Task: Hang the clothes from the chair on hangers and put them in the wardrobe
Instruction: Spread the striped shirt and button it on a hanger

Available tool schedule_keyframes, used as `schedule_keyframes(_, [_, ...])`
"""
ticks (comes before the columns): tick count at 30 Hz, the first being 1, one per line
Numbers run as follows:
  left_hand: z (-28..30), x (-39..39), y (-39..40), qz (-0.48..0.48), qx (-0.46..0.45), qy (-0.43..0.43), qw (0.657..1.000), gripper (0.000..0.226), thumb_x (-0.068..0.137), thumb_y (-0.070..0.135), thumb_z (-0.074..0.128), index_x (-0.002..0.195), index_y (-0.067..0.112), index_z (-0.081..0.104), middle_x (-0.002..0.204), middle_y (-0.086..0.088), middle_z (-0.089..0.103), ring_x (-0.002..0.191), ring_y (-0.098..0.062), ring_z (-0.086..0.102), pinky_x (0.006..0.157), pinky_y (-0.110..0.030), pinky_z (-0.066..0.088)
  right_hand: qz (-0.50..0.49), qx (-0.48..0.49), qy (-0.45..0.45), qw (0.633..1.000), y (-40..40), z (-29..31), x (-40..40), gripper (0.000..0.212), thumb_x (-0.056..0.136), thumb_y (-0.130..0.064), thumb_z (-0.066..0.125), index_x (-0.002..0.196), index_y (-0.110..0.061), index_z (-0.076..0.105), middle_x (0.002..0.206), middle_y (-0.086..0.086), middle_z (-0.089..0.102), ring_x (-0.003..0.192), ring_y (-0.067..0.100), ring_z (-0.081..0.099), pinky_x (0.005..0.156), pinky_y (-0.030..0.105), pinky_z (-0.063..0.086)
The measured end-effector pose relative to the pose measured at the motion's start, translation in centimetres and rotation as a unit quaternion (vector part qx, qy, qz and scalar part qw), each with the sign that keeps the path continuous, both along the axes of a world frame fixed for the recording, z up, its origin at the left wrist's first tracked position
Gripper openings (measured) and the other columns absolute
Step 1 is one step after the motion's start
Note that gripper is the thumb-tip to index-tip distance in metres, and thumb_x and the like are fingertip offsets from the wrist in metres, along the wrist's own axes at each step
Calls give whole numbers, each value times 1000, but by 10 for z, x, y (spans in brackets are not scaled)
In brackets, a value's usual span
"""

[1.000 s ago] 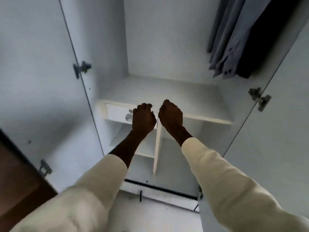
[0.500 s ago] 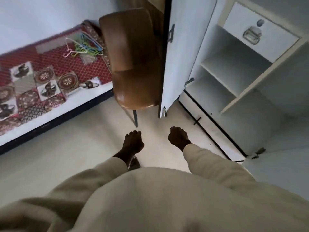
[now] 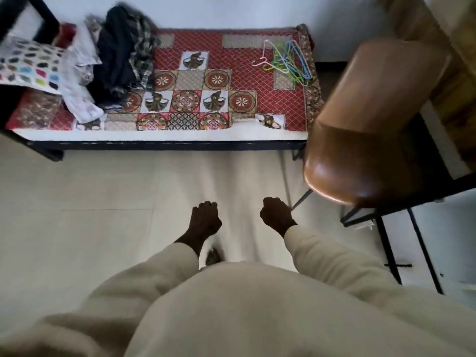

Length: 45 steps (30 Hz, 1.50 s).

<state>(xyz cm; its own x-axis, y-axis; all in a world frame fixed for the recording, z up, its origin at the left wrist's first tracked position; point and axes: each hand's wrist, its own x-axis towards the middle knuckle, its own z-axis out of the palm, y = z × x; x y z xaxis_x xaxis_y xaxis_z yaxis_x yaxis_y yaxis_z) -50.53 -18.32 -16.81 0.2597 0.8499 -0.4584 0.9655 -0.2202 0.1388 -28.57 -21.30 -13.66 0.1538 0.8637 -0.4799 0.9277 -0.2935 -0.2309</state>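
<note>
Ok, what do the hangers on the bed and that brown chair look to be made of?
The hangers look like thin moulded plastic: pastel pink, green and blue, smooth. The chair seems a glossy brown shell, plastic or polished wood, going by the bright sheen on its front edge, on thin dark legs, likely metal.

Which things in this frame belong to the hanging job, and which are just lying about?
Job: hangers, chair, clothes pile, left hand, right hand, both curled and holding nothing.

Lying about: patterned bedspread, spotted pillow.
</note>
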Motion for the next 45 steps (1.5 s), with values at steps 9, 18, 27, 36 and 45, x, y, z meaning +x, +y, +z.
schedule_keyframes(9, [14, -119, 135, 80, 29, 23, 996, 27, 89, 14, 47, 115, 7, 51, 117, -11, 55, 110, -31, 52, 88, -38, 37, 45, 23, 40, 998, 173, 22, -125, 15, 85, -8, 44, 72, -14, 39, 99, 16, 63, 75, 31, 49, 67, 30, 34])
schedule_keyframes(18, [10, -152, 300, 114, 23, -14, 993, 34, 89, 16, 47, 122, 8, 50, 121, -10, 54, 112, -31, 52, 91, -38, 38, 71, 48, 63, 994, 352, 7, -176, 17, 85, -5, 47, 92, -6, 62, 102, 18, 68, 93, 38, 64, 74, 35, 49])
schedule_keyframes(27, [34, -212, 499, 263, 9, -97, 960, 39, 92, 17, 52, 130, 9, 52, 132, -11, 54, 124, -31, 52, 101, -38, 43, 128, 61, 83, 986, 578, 31, -214, 30, 85, -8, 51, 115, -4, 56, 104, 21, 67, 95, 38, 66, 74, 43, 55])
schedule_keyframes(36, [30, -307, 700, 298, 8, -97, 950, 44, 89, 13, 53, 132, 8, 51, 134, -15, 54, 125, -32, 52, 101, -39, 44, 135, 56, 81, 986, 770, 36, -296, 31, 92, -10, 47, 122, -6, 55, 112, 18, 67, 96, 34, 66, 72, 36, 53])
schedule_keyframes(45, [-18, -448, 903, 342, -25, -140, 929, 26, 89, 21, 58, 106, 1, 61, 114, -23, 63, 108, -41, 60, 87, -45, 48, 76, 6, 78, 994, 938, -5, -435, 40, 94, -7, 48, 134, -4, 44, 120, 20, 63, 100, 36, 64, 70, 36, 51])
